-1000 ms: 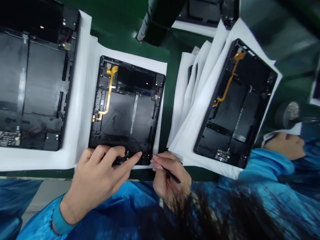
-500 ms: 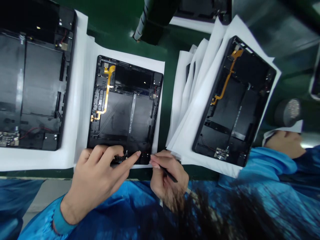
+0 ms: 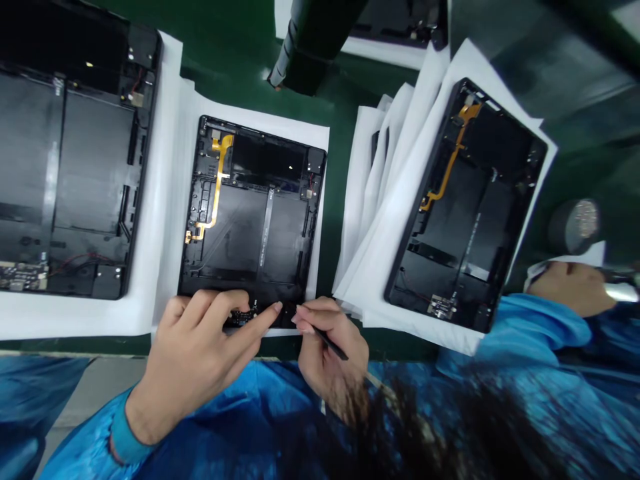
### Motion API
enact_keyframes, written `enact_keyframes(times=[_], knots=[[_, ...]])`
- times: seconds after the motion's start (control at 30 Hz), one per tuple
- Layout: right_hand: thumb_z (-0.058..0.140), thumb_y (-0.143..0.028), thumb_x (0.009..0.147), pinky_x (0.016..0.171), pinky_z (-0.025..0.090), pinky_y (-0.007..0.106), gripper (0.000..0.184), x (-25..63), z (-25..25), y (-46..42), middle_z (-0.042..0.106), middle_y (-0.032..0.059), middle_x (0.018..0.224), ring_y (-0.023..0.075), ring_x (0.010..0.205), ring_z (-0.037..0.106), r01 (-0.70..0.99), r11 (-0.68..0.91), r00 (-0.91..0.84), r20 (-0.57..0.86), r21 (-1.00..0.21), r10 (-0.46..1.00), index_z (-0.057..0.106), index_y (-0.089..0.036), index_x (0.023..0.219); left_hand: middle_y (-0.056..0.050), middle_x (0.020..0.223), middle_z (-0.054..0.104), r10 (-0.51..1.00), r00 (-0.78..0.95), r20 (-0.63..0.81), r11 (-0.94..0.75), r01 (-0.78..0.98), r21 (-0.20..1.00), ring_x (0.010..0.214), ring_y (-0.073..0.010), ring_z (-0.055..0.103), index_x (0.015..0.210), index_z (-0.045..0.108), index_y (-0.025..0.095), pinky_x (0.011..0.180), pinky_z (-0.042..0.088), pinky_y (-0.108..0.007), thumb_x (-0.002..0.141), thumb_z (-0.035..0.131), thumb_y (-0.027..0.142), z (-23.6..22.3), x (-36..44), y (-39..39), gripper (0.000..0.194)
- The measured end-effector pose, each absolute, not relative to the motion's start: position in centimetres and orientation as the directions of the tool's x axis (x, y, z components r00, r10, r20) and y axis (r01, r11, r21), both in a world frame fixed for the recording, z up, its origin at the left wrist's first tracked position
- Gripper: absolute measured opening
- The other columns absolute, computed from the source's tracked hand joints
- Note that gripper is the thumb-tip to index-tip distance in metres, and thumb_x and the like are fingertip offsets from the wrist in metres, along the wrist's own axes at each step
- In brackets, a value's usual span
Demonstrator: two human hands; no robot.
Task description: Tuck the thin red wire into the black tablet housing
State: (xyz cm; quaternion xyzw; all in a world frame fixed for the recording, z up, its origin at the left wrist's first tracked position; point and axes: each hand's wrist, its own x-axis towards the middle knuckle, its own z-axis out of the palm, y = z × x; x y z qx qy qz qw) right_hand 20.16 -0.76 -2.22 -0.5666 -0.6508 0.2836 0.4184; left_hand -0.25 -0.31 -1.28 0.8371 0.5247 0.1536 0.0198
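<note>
an electronics workshop: open device shells [image 3: 243,227] lie on white sheets [image 3: 169,200] along a green bench [image 3: 225,63].

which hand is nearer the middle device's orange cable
Left hand, below the orange cable; the right hand is farther, at the lower right corner of the device.

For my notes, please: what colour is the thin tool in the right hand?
The thin tool is black where visible, best in the head view.

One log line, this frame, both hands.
left hand: resting on middle casing, near edge | right hand: holding black tool, by casing's near right corner | white sheet: under casing
</note>
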Motion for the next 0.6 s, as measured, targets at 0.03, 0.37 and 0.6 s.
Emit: enact_keyframes(times=[0.03, 0.37, 0.6], knots=[[0.061, -0.011, 0.090, 0.063, 0.064, 0.033, 0.021, 20.3, -2.2, -0.8, 0.073, 0.0012, 0.086, 0.0188, 0.072, 0.073, 0.492, 0.206, -0.031, 0.220, -0.846, 0.975, 0.069, -0.025, 0.103, 0.006, 0.110, 0.057, 0.888, 0.403, 0.222, -0.446, 0.873, 0.196, 0.096, -0.0041, 0.054, 0.144, 0.052, 0.048, 0.064, 0.032, -0.032, 0.115, 0.042, 0.048, -1.2, -0.2, -0.3, 0.030], [0.062, -0.008, 0.087, 0.063, 0.064, 0.036, 0.033, 21.1, -2.9, -1.2, 0.073, -0.0015, 0.084, 0.0195, 0.073, 0.072, 0.388, 0.205, -0.086, 0.187, -0.898, 0.979, 0.068, -0.028, 0.113, 0.005, 0.124, 0.057, 0.846, 0.524, 0.099, -0.521, 0.852, -0.059, 0.103, -0.0090, 0.059, 0.147, 0.049, 0.042, 0.070, 0.042, -0.033, 0.115, 0.033, 0.056, -2.2, -1.1, -1.4, 0.038], [0.062, -0.004, 0.087, 0.067, 0.066, 0.033, 0.038, 20.9, -3.0, -1.1, 0.073, -0.0023, 0.084, 0.0178, 0.078, 0.073, 0.394, 0.224, -0.085, 0.207, -0.891, 0.975, 0.067, -0.027, 0.116, 0.011, 0.126, 0.056, 0.844, 0.533, 0.061, -0.522, 0.841, -0.140, 0.095, -0.0060, 0.061, 0.148, 0.041, 0.050, 0.072, 0.044, -0.033, 0.111, 0.027, 0.059, -2.4, -1.3, -1.5, 0.040]])
